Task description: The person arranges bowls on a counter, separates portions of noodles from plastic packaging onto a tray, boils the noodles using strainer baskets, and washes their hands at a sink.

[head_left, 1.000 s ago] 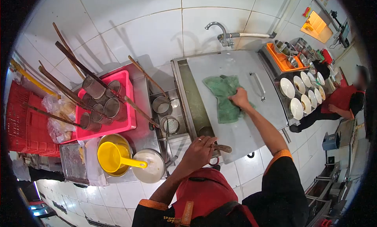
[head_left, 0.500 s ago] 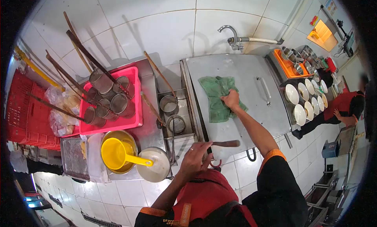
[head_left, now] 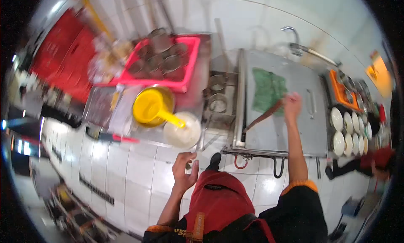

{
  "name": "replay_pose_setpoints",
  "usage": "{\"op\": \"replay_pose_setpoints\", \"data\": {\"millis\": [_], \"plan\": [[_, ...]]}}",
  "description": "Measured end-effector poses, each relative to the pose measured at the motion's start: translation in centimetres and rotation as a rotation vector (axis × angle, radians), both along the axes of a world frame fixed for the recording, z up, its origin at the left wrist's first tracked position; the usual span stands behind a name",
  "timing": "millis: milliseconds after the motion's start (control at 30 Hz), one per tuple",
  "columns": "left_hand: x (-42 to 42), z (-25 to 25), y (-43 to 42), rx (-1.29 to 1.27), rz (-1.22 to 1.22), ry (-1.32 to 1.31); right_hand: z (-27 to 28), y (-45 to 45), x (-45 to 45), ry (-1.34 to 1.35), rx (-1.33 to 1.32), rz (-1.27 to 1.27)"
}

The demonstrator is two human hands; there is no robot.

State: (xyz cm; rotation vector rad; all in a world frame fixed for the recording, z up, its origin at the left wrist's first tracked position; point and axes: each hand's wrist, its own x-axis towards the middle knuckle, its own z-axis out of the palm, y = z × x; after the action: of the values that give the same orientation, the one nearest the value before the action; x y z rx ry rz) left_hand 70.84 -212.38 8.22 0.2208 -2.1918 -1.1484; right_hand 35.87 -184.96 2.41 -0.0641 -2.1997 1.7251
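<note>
My right hand (head_left: pixel 292 105) is closed on one end of a long dark wooden stick (head_left: pixel 266 116), which slants down to the left over the steel lid (head_left: pixel 269 136). Beside it, a crumpled green cloth (head_left: pixel 267 91) lies on the lid, apart from the fingers as far as the blur shows. My left hand (head_left: pixel 185 170) hangs over the floor with its fingers apart and curled, holding nothing. Just above it, on the counter edge, is a round whitish lid (head_left: pixel 183 131), next to a yellow dipper (head_left: pixel 148 106) in a metal bowl.
A pink tray (head_left: pixel 192 66) of metal strainers stands left of the steel lid. Two strainers sit in a narrow well (head_left: pixel 223 119). A tap (head_left: pixel 296 45) is on the wall. Several white bowls (head_left: pixel 338 143) and an orange tray (head_left: pixel 336 89) are at right, near another person (head_left: pixel 374 161).
The view has swung left. My right hand has let go of the green cloth and now holds the stick. My left hand has released the stick and moved down and left.
</note>
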Motion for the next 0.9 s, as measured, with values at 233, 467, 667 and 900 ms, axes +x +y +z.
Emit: {"op": "replay_pose_setpoints", "data": {"millis": [233,467,667,900], "plan": [[11.2,-2.9,-1.3,0.523,0.452,-0.035,5.7,-3.9,20.5,0.249,-0.143,0.155],[23.6,-4.2,-6.7,0.589,0.766,0.039,6.8,-19.7,34.3,-0.446,-0.431,1.201],[37.8,-7.4,-13.1,0.683,1.032,0.156,4.5,-35.1,42.9,-0.580,0.017,1.638],[51.6,-9.3,-21.1,0.823,1.333,0.311,-0.4,-51.7,55.4,-0.671,0.140,1.796]]}}
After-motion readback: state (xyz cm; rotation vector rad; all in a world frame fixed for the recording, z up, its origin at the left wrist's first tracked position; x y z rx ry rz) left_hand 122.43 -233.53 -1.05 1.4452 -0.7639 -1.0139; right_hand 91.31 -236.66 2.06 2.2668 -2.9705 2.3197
